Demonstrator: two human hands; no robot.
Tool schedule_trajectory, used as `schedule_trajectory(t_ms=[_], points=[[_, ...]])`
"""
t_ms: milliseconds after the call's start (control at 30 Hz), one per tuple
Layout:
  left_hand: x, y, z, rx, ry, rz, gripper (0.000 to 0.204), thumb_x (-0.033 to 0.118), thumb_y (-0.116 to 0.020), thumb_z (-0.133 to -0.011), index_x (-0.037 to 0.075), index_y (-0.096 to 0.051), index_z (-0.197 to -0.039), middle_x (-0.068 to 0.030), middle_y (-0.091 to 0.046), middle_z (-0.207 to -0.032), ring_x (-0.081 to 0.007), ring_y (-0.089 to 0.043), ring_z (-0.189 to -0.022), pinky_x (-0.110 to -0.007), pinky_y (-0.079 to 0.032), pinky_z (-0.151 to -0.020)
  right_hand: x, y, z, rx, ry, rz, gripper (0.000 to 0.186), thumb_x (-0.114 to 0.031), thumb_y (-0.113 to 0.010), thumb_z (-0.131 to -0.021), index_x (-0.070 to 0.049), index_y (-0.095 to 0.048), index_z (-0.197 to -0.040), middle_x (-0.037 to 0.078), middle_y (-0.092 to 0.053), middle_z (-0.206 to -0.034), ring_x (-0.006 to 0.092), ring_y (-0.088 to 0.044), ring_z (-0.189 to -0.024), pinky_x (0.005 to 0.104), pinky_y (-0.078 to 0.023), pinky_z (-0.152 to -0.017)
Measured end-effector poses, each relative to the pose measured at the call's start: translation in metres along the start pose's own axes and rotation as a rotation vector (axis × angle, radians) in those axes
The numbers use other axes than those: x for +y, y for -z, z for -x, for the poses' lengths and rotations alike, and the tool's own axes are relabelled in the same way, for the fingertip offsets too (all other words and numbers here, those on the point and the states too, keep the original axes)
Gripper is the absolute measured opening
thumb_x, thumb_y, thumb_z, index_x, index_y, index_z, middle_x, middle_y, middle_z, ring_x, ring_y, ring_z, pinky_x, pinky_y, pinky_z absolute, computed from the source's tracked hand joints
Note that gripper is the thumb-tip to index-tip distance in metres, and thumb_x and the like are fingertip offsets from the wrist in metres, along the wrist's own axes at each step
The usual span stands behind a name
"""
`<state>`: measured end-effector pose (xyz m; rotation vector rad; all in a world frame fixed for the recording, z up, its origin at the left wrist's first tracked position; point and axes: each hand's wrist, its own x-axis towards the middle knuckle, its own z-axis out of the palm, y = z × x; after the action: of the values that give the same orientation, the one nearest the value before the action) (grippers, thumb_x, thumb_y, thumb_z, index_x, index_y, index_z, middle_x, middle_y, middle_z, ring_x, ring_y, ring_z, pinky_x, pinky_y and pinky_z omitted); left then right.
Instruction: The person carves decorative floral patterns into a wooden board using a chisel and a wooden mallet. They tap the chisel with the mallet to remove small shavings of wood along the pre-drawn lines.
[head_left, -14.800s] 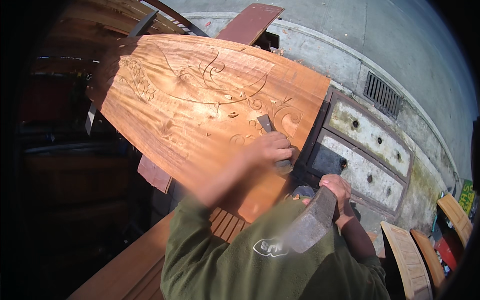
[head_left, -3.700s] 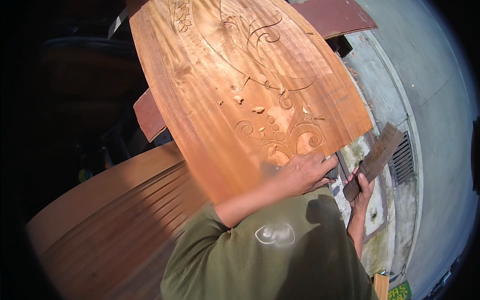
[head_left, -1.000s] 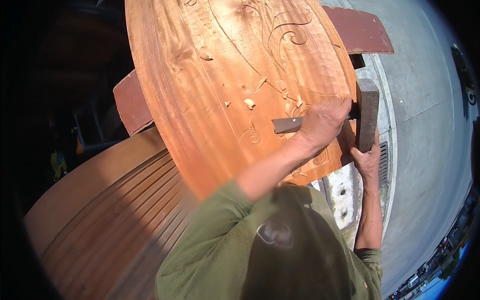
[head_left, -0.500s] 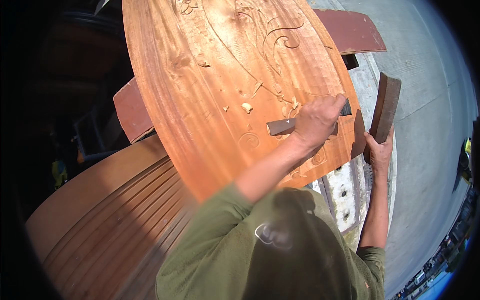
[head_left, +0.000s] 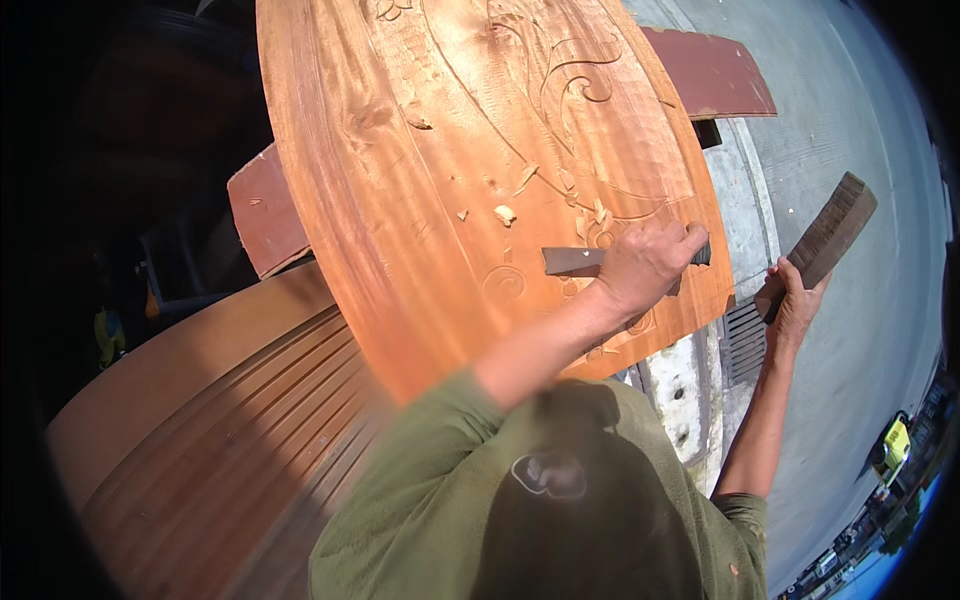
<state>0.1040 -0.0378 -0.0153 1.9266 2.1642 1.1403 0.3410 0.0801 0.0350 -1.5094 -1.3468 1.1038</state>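
Since half a second ago your right hand [head_left: 790,295] has swung the wooden mallet [head_left: 825,240] further out. Your left hand [head_left: 645,265] grips the chisel [head_left: 575,260] firmly, blade flat on the carved panel [head_left: 450,170]. It's stiff, sharp steel; hold it by the handle.

I have one view, head-worn | it looks steeply down over my own shoulder and chest | close on the carved panel [head_left: 470,190] filling the upper middle | fisheye bends edges, rim dark | pavement [head_left: 850,330] at right.
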Motion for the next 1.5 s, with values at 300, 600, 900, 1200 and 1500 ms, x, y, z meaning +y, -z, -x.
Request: schedule_trajectory(t_ms=[300,600,900,1200,1500], points=[[-0.013,0.001,-0.017,-0.016,0.073,0.071,0.02,0.008,-0.069,-0.085,0.01,-0.06,-0.103,-0.0084,-0.061,-0.077,-0.0287,-0.069,-0.071,-0.041,-0.057,-0.059,0.019,-0.05,0.047,-0.18,0.154,0.195,0.075,-0.004,-0.077,-0.082,-0.005,-0.048,-0.151,0.015,-0.069,-0.124,0.028,-0.073,-0.106,0.0402,-0.059,-0.096],[-0.015,-0.001,-0.013,-0.06,0.061,0.013,0.023,0.009,-0.069,-0.087,0.008,-0.064,-0.109,-0.0073,-0.063,-0.076,-0.0253,-0.072,-0.072,-0.038,-0.058,-0.059,0.003,-0.045,0.031,-0.024,-0.171,-0.056,0.057,-0.009,-0.074,-0.088,-0.005,-0.05,-0.139,0.004,-0.063,-0.097,0.0127,-0.066,-0.076,0.0296,-0.057,-0.075],[-0.017,0.01,-0.014,0.012,0.089,0.066,0.021,0.01,-0.069,-0.087,0.011,-0.063,-0.107,-0.007,-0.061,-0.078,-0.0277,-0.068,-0.071,-0.041,-0.056,-0.06,0.01,-0.027,0.009,-0.224,-0.126,0.1,0.077,-0.01,-0.077,-0.089,0.0,-0.043,-0.156,0.014,-0.071,-0.117,0.021,-0.072,-0.102,0.034,-0.058,-0.091],[-0.021,0.015,-0.011,0.008,0.102,0.016,0.021,0.008,-0.067,-0.087,0.012,-0.064,-0.108,-0.0066,-0.059,-0.078,-0.0263,-0.068,-0.072,-0.041,-0.056,-0.06,0.018,-0.037,0.023,-0.559,0.214,0.476,0.094,-0.007,-0.074,-0.08,-0.009,-0.039,-0.167,0.016,-0.06,-0.151,0.0305,-0.057,-0.14,0.0412,-0.043,-0.121],[-0.018,0.015,-0.011,-0.008,0.12,-0.005,0.023,0.008,-0.068,-0.086,0.012,-0.064,-0.109,-0.0062,-0.06,-0.079,-0.0261,-0.068,-0.071,-0.039,-0.057,-0.06,0.016,-0.065,0.036,-0.642,0.124,0.515,0.101,-0.002,-0.07,-0.074,-0.006,-0.035,-0.169,0.017,-0.059,-0.154,0.0271,-0.058,-0.141,0.0372,-0.043,-0.12]])
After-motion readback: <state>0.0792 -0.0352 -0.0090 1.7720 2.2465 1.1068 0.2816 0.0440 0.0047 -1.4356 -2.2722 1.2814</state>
